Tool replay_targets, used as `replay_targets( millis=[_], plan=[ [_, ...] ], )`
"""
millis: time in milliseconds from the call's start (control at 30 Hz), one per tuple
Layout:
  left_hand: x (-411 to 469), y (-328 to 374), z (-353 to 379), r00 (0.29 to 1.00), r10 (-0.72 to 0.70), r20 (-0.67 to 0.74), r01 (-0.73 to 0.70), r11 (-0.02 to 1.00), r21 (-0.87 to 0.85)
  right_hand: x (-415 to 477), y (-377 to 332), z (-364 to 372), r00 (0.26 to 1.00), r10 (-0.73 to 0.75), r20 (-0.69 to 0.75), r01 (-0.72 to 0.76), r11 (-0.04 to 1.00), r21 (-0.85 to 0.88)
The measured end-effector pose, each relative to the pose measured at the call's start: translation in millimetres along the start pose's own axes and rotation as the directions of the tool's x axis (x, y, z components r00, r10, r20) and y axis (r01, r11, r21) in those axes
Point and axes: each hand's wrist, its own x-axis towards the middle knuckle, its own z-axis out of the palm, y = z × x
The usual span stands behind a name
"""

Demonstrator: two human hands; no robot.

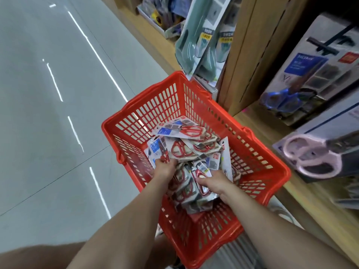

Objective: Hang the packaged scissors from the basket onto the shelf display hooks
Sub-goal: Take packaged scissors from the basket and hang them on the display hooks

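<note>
A red plastic basket (pixel 262 171) stands on the floor beside the shelf, holding several packaged scissors (pixel 186 148) with red handles in a loose pile. Both my hands are down inside it. My left hand (pixel 165 167) grips a pack at the left side of the pile. My right hand (pixel 215 183) holds another pack (pixel 202 169) near the basket's middle. Packaged scissors with blue handles (pixel 303 78) hang from a black display hook (pixel 326 47) on the shelf at the upper right. A pack with pink handles (pixel 314 154) hangs lower down.
The wooden shelf unit (pixel 250 55) runs along the right, with a vertical divider just behind the basket. Green packaged utensils (pixel 202 41) hang to the left of the divider. The glossy grey aisle floor (pixel 48 113) lies on the left.
</note>
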Motion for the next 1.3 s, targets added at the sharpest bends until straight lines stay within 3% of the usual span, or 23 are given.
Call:
replay_targets(
  millis=[233, 367, 533, 700, 800, 933, 1033, 1100, 1167, 1300],
  plan=[
    [1.4, 2.8, 1.5, 0.997, 0.014, 0.073, -0.003, 0.989, -0.146, 24.5, 10.7, -10.3, 0.969, -0.115, 0.217, 0.072, 0.978, 0.194],
    [-37.5, 36.6, -25.5, 0.999, 0.038, 0.014, -0.036, 0.993, -0.109, -42.2, -32.5, -29.2, 0.961, -0.169, 0.217, 0.158, 0.985, 0.067],
    [-80.9, 46.3, -57.8, 0.999, 0.029, 0.04, -0.016, 0.95, -0.312, -124.5, -72.3, -63.4, 0.94, -0.233, 0.25, 0.26, 0.962, -0.083],
    [-134.6, 37.9, -70.0, 0.986, 0.056, 0.154, 0.012, 0.913, -0.408, -186.9, -82.4, -88.7, 0.929, -0.356, 0.102, 0.366, 0.846, -0.388],
    [-162.2, 34.4, -79.5, 0.973, 0.059, 0.225, 0.034, 0.922, -0.387, -222.9, -85.1, -117.3, 0.901, -0.433, 0.03, 0.406, 0.817, -0.41],
    [-193.7, 44.2, -98.3, 0.933, 0.163, 0.322, -0.083, 0.965, -0.248, -262.0, -77.7, -151.1, 0.807, -0.578, -0.119, 0.545, 0.807, -0.227],
    [-224.6, 66.6, -112.3, 0.894, 0.327, 0.305, -0.262, 0.936, -0.236, -278.3, -71.5, -159.0, 0.76, -0.621, -0.193, 0.65, 0.714, 0.261],
    [-245.6, 85.3, -120.5, 0.856, 0.483, 0.184, -0.421, 0.858, -0.295, -290.0, -72.6, -157.8, 0.735, -0.645, -0.208, 0.64, 0.56, 0.527],
    [-268.1, 104.5, -127.6, 0.79, 0.612, 0.03, -0.556, 0.736, -0.386, -302.0, -75.6, -156.8, 0.695, -0.683, -0.227, 0.618, 0.405, 0.674],
    [-305.5, 137.5, -137.7, 0.629, 0.765, -0.14, -0.722, 0.508, -0.469, -324.7, -82.6, -161.2, 0.635, -0.721, -0.276, 0.644, 0.297, 0.705]
  ],
)
